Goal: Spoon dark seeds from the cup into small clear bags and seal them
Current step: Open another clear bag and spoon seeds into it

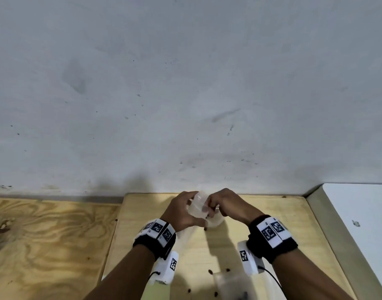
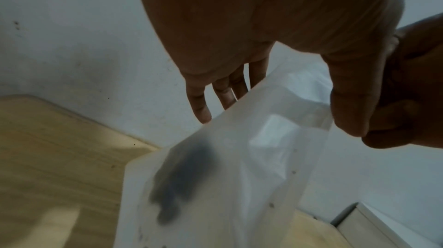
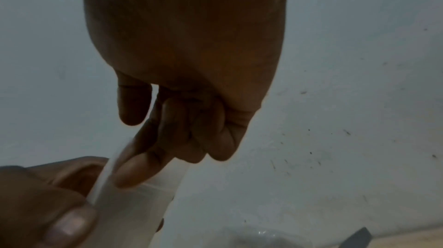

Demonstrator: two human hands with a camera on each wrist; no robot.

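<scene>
Over the far end of the light wooden board (image 1: 272,245), both hands hold a small clear bag (image 1: 199,205) up between them. My left hand (image 1: 191,205) pinches its top edge with the thumb (image 2: 352,100) in front and the fingers behind. My right hand (image 1: 212,208) pinches the same top edge (image 3: 112,182) from the right. A clump of dark seeds (image 2: 179,182) lies low inside the bag (image 2: 251,167). The clear cup (image 1: 215,221) stands on the board just under the hands, and its rim (image 3: 261,235) also shows in the right wrist view.
Another clear bag (image 1: 231,285) with dark seeds lies at the board's near edge. Loose seeds (image 1: 210,271) are scattered on the board. A grey wall (image 1: 185,83) rises right behind the board. A darker plywood top (image 1: 45,245) lies to the left and a white surface (image 1: 363,213) to the right.
</scene>
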